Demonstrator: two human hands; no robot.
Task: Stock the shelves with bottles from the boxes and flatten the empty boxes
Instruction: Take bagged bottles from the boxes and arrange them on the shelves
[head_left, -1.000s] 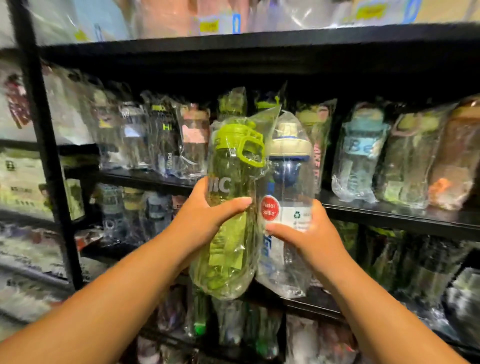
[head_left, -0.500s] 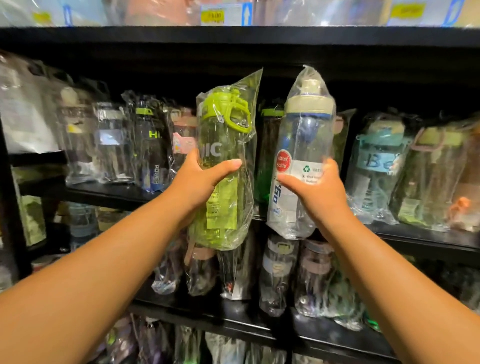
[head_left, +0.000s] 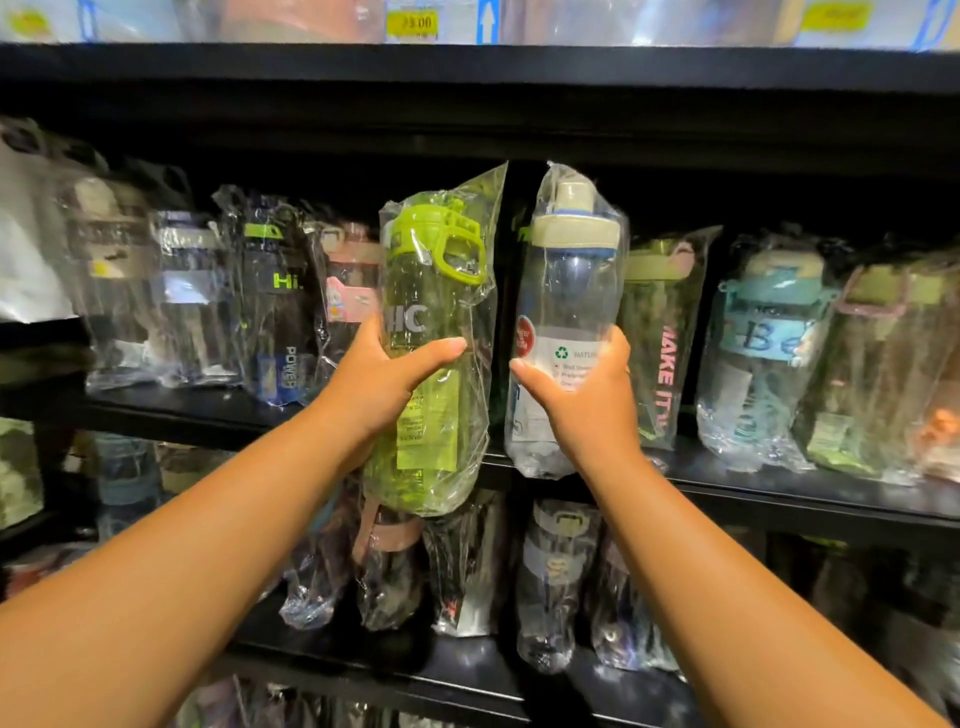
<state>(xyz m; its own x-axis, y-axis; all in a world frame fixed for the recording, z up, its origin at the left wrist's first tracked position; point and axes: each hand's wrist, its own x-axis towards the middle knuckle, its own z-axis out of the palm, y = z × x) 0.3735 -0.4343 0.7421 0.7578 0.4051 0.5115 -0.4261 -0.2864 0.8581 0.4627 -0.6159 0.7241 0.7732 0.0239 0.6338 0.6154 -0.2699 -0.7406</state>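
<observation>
Both hands up at the middle shelf (head_left: 779, 488), one bagged bottle each. Left hand (head_left: 379, 384) grips the lime-green water bottle (head_left: 431, 291) around mid-body: thumb across the front below the white "HC" print, the other fingers wrapped behind and hidden, so clamped on the bottle. The bottle is in a clear plastic sleeve, near upright with a slight lean, green loop-handle lid on top. Its base hangs below the shelf's front edge, so it is out in front of the shelf and not on it. Right hand (head_left: 587, 400) grips the clear water bottle (head_left: 566, 291) with beige lid and blue collar, also sleeved. Thumb is on the front near the red round sticker, and the fingers (head_left: 618, 348) curl round the right side over the recycling label, clamped on. This one is upright, with its base level with the shelf's front lip; I can't tell whether it's resting there or just clear of it. The two held bottles are side by side with a narrow gap between them. Already on the middle shelf: a black "Hi / POWER" bottle (head_left: 280, 301) and a pink-lidded bottle (head_left: 348, 280) to the left, a "MAKE IT" bottle (head_left: 665, 332) just behind the clear one, and a teal bottle (head_left: 763, 343) further right. More sleeved bottles stand on the lower shelf (head_left: 467, 670). A yellow price tag (head_left: 413, 22) sits above the top shelf (head_left: 467, 67).
</observation>
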